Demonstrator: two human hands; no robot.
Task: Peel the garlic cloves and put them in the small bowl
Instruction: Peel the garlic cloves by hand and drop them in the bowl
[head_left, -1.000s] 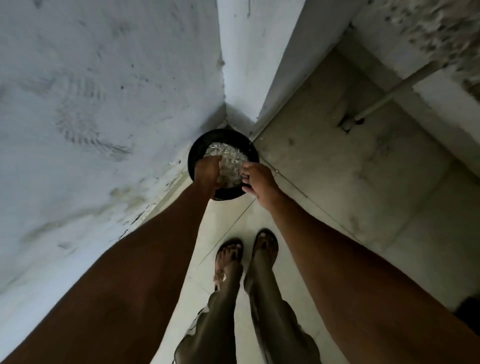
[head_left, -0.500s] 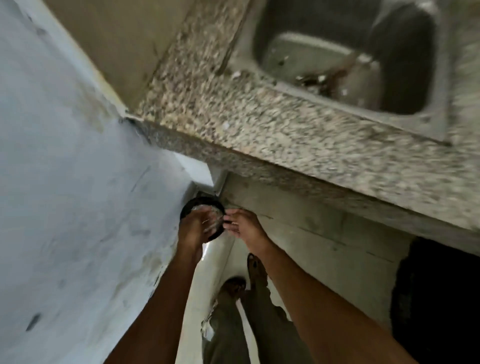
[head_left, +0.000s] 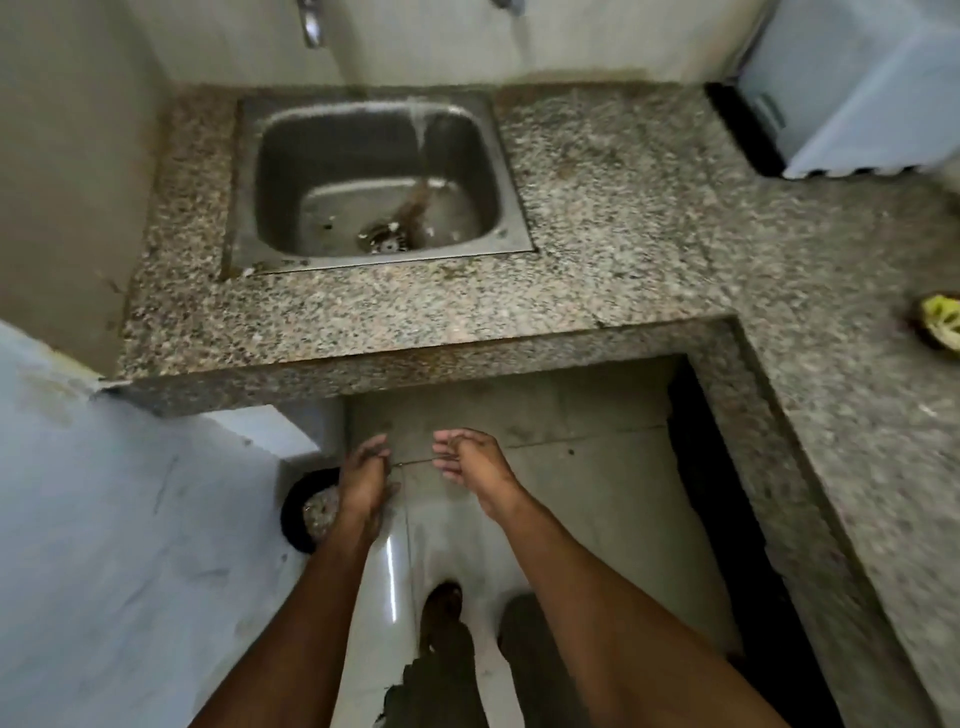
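A: Garlic cloves were not visible anywhere; neither they nor the small bowl could be located in the head view. Only a black bin on the floor by the wall, holding pale papery scraps, probably peel.

B: Hands?

A: Left hand hung over the bin's edge, fingers loosely curled and close together, nothing in them. Right hand hung just beside it, apart from it, fingers slack and slightly spread, also empty.

B: Risks noted?

A: Water was running from the tap region into the steel sink, unattended. Judged: splash onto the granite bench could wet the work surface and make cloves slippery to peel.

B: Anything else?

A: Scraps clinging to the fingers could not be confirmed, too small to tell. If present, they might be carried back into the bowl. Floor tiles looked glossy; wet feet there could slip. Yellow object at the bench's right edge unidentified.
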